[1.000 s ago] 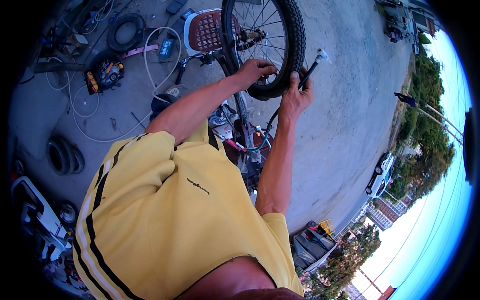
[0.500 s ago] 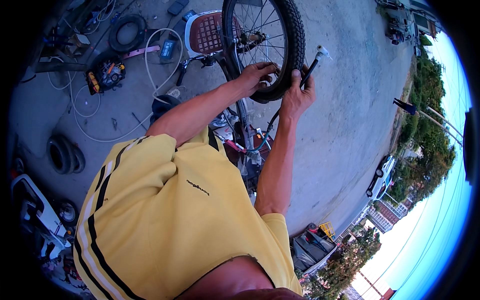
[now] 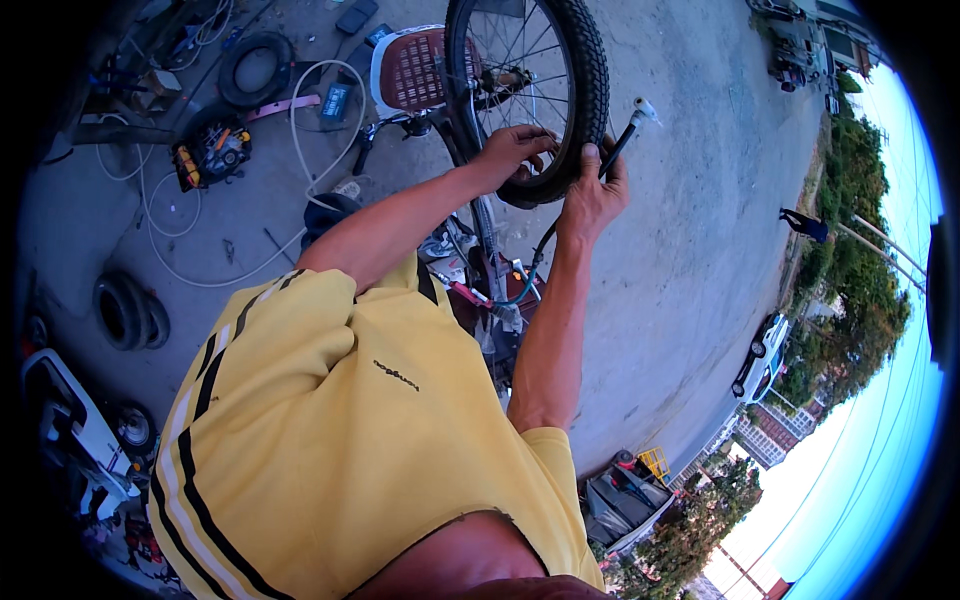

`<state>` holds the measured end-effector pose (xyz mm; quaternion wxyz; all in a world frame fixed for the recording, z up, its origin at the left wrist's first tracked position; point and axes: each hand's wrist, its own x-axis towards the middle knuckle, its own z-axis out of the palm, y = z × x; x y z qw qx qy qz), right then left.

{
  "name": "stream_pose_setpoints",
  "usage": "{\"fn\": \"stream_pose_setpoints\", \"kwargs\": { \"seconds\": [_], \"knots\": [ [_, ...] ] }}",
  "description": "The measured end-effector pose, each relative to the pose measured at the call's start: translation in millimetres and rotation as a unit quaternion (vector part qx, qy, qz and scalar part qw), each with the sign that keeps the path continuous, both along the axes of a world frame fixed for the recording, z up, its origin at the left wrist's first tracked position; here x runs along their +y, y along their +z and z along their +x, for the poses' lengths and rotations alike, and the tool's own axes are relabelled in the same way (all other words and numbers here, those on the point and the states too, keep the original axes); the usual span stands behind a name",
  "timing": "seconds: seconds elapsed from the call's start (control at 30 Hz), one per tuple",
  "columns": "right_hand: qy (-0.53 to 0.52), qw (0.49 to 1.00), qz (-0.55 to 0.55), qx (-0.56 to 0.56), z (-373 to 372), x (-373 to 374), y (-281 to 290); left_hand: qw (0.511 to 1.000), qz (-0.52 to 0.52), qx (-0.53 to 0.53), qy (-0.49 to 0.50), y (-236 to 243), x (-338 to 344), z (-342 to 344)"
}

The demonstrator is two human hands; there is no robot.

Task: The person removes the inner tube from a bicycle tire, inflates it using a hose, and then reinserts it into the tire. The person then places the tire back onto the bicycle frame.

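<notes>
Outdoors on grey ground (image 3: 690,260), with a white car (image 3: 762,355) well off at right, loose tires (image 3: 157,320) at left, and a looped pale hose (image 3: 212,284) nearer. Just beyond the wheel (image 3: 508,78), a brown slotted panel (image 3: 410,72) edged in white. Curls left hand (image 3: 512,160) at the wheel's inner side; cannot tell whether gripping anything. Pinches black hose (image 3: 619,142) in right hand (image 3: 592,205), right beside the tire (image 3: 592,80). Straight ahead, wheel spoked, dark-rimmed, with knobby black tread; black hose tipped with a pale angled head (image 3: 643,106).

Yellow shirt (image 3: 340,440), black and white stripes (image 3: 182,450)
</notes>
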<state>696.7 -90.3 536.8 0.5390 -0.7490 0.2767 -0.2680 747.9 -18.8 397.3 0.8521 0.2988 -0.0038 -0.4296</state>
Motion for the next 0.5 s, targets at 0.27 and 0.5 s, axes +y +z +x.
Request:
{"fn": "stream_pose_setpoints", "kwargs": {
  "seconds": [0.27, 0.5],
  "knots": [
    [-0.013, 1.0, 0.017, -0.006, 0, 8, 4, 0.999, 0.0, 0.009, 0.036, 3, 2, -13],
    [-0.009, 1.0, -0.003, -0.004, -4, -1, -4, 0.996, 0.039, -0.075, 0.006, -8, -1, -8]
  ]
}}
